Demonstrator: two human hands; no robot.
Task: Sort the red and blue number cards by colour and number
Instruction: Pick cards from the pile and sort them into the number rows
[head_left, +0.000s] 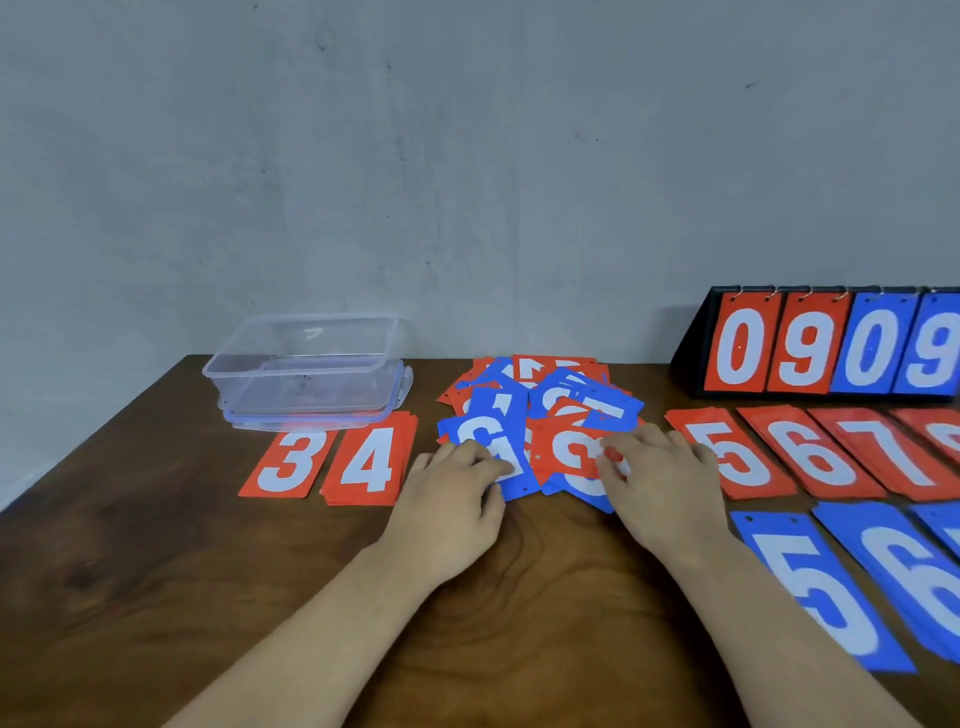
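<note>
Two hands, one box, one scoreboard, one mixed pile, perhaps six red stacks, three blue stacks

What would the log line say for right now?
left hand: touching blue card | right hand: touching red card | pile: mixed red and blue

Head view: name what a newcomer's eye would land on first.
A jumbled pile of red and blue number cards at the centre of the table, with the left hand and right hand touching its near edge. At the back right stands a black flip scoreboard reading 0 9 0 9; sorted red cards lie either side of the pile.
</note>
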